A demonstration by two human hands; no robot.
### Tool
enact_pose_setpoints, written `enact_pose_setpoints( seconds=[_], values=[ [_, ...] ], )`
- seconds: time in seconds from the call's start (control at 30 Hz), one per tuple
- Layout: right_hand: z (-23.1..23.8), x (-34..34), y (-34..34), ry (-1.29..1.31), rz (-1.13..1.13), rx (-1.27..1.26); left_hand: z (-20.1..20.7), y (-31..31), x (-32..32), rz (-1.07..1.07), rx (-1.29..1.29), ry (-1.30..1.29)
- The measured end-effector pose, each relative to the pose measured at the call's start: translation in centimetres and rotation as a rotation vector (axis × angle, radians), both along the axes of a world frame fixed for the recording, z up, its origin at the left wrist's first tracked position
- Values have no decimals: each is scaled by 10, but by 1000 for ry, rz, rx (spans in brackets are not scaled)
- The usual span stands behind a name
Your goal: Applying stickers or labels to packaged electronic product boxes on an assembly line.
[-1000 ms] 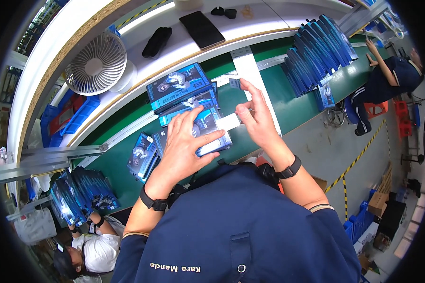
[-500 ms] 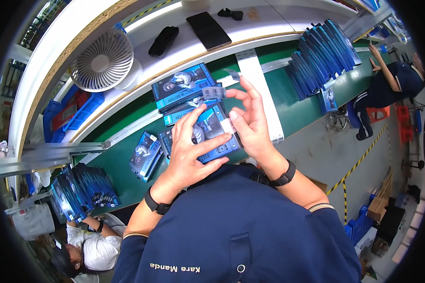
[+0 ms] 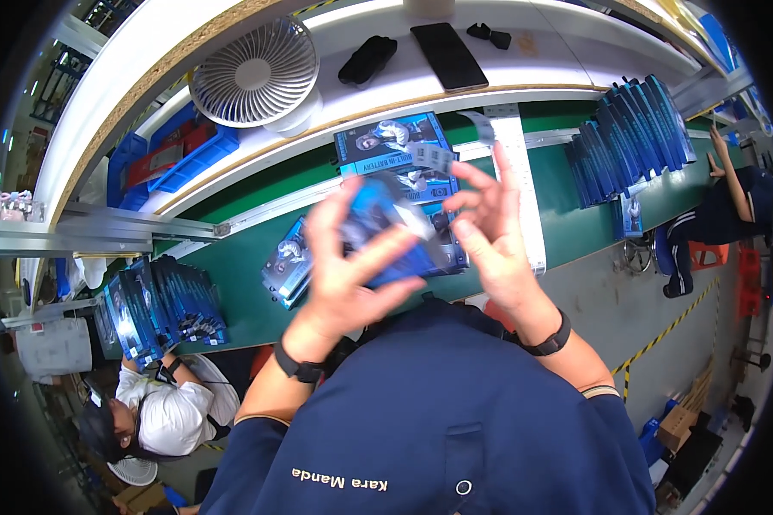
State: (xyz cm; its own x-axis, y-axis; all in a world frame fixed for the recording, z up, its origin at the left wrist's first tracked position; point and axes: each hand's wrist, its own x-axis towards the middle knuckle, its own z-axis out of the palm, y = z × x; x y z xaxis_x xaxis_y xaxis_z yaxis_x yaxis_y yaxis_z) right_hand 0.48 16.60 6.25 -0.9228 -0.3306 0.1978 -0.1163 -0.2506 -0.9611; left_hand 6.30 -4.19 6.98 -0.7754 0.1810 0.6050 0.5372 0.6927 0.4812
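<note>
My left hand (image 3: 343, 270) is closed around a blue printed box (image 3: 382, 219), which is tilted and smeared by motion. A pale patch shows on the box's side facing my right hand. Close by on the right, my right hand (image 3: 498, 236) has its thumb and fingers apart, clear of that box. A see-through strip of labels (image 3: 431, 158) sits at its fingertips and curls up past the index finger, seemingly caught between the fingers. Behind my hands lie stacked blue boxes (image 3: 392, 140). More blue boxes (image 3: 289, 262) lie left of my left hand.
On the green bench (image 3: 567, 227), rows of upright boxes stand at the right (image 3: 631, 133) and left (image 3: 176, 300). The shelf above carries a white fan (image 3: 253, 75), a black pouch (image 3: 368, 60) and a phone (image 3: 448, 57). Blue bins (image 3: 206, 154) sit below it. Co-workers are at both sides.
My left hand has tilted the blue box, and my right thumb and fingers have come off it. The whole view has shifted, so the bench appears further right.
</note>
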Motion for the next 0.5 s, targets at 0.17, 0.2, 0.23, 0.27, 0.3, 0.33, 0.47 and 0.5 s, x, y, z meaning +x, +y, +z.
enact_pose_setpoints(
  seconds=[0.17,0.2,0.23,0.27,0.3,0.33,0.47,0.5],
  values=[
    [-19,-21,32,10,-214,159,-37,-85,10,543,-78,-208],
    [-27,-22,36,-89,-194,122,-54,-100,14,592,-118,-258],
    [-31,-24,39,-186,-172,81,-78,-115,17,616,-155,-320],
    [-32,-24,38,-167,-190,129,-103,-127,20,616,-213,-380],
    [-34,-24,39,-168,-199,133,-127,-137,24,612,-272,-440],
    [-37,-23,39,-153,-198,165,-148,-144,32,591,-338,-527],
    [-43,-18,36,-146,-230,187,-176,-151,36,571,-300,-763],
    [-46,-15,36,-155,-249,171,-171,-149,33,573,-303,-823]
  ],
)
